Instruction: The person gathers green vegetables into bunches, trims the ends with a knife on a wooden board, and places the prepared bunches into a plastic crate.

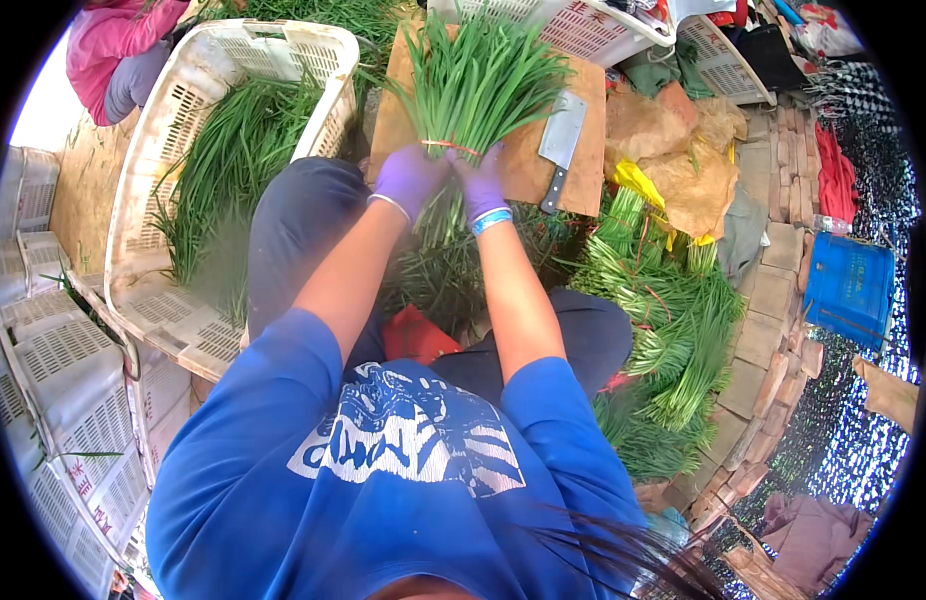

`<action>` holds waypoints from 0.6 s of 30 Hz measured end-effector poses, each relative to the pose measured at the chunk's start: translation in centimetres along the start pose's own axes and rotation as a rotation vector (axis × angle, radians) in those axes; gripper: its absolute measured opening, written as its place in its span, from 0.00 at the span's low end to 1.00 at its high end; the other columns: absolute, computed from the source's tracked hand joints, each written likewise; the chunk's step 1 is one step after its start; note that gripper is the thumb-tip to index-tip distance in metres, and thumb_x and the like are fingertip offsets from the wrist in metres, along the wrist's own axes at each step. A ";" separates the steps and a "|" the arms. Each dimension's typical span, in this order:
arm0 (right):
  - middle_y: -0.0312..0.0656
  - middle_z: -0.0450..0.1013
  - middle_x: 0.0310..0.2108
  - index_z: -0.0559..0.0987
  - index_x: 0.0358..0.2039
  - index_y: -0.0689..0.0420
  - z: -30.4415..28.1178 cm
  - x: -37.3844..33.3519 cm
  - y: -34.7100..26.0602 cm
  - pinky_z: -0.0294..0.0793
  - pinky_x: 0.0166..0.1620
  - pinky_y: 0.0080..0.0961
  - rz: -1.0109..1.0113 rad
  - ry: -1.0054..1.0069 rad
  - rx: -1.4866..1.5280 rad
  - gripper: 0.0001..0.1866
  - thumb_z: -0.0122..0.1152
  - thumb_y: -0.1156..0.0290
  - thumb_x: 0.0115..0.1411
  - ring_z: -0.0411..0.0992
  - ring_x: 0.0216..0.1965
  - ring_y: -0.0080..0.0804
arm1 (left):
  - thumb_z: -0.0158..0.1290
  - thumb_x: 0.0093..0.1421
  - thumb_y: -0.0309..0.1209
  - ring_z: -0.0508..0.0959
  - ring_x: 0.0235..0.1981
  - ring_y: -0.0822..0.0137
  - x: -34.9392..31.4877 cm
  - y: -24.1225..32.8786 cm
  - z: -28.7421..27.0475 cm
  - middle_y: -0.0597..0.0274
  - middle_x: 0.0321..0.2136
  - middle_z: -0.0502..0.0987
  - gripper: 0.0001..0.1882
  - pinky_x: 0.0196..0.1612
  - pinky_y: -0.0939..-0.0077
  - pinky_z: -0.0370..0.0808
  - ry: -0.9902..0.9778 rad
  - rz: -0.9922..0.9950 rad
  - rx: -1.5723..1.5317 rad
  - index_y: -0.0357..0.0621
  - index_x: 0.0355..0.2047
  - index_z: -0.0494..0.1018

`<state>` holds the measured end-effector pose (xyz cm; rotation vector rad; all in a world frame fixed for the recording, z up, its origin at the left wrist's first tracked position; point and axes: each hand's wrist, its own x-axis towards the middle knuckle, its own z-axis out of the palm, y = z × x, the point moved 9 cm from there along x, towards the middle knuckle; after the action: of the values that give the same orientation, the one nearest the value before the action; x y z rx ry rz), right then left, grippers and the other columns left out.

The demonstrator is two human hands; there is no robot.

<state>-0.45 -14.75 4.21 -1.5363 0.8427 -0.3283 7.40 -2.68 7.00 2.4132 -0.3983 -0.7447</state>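
Both my hands wear purple gloves and close around a bunch of green chives (473, 85) at its lower part. My left hand (408, 180) grips from the left side, my right hand (481, 185) from the right. A reddish band (451, 147) circles the bunch just above my fingers. The leaves fan out over a wooden board (573, 185), and the stem ends hang toward me past its near edge. To the right on the board lies a cleaver (561, 140) with a black handle, apart from my hands. My fingertips are partly hidden by the stems.
On the left stands a white plastic crate (133, 240) with loose chives (233, 170). Several tied bunches (663, 330) are heaped at my right, beside brown paper (683, 150) and a brick edge (763, 350). A person in pink (118, 50) sits at the far left. Stacked crates (73, 370) line the left.
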 end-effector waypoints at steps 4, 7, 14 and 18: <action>0.58 0.40 0.59 0.39 0.58 0.64 1.3 0.6 0.9 0.41 0.60 0.29 -0.105 0.058 -0.091 0.53 0.64 0.62 0.42 0.40 0.61 0.48 | 0.52 0.46 0.50 0.77 0.24 0.58 1.6 -0.6 -0.2 0.53 0.18 0.75 0.23 0.30 0.68 0.71 0.017 0.007 0.070 0.38 0.27 0.73; 0.59 0.41 0.59 0.39 0.58 0.64 1.3 0.4 0.5 0.43 0.60 0.30 -0.057 0.113 -0.182 0.53 0.65 0.62 0.41 0.42 0.61 0.48 | 0.50 0.48 0.44 0.77 0.28 0.58 1.8 -0.5 -0.2 0.52 0.21 0.76 0.19 0.32 0.65 0.71 -0.009 0.017 0.113 0.39 0.28 0.73; 0.60 0.42 0.58 0.40 0.58 0.64 0.2 0.3 0.3 0.45 0.60 0.30 -0.031 0.148 -0.271 0.56 0.66 0.58 0.39 0.44 0.60 0.49 | 0.46 0.45 0.32 0.77 0.29 0.55 -6.8 2.6 3.0 0.51 0.24 0.76 0.10 0.32 0.64 0.72 -0.242 0.336 0.620 0.43 0.24 0.75; 0.59 0.41 0.59 0.39 0.59 0.62 1.0 -0.3 -1.0 0.46 0.60 0.30 -0.006 0.117 -0.279 0.55 0.66 0.59 0.40 0.44 0.60 0.49 | 0.48 0.45 0.35 0.77 0.25 0.56 -18.4 -0.1 11.9 0.55 0.21 0.76 0.09 0.26 0.64 0.72 -0.861 0.871 0.833 0.46 0.21 0.76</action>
<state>0.32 -13.83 5.05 -1.7913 1.0087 -0.3174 -14.29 0.08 6.57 2.0104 -2.2751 -1.2880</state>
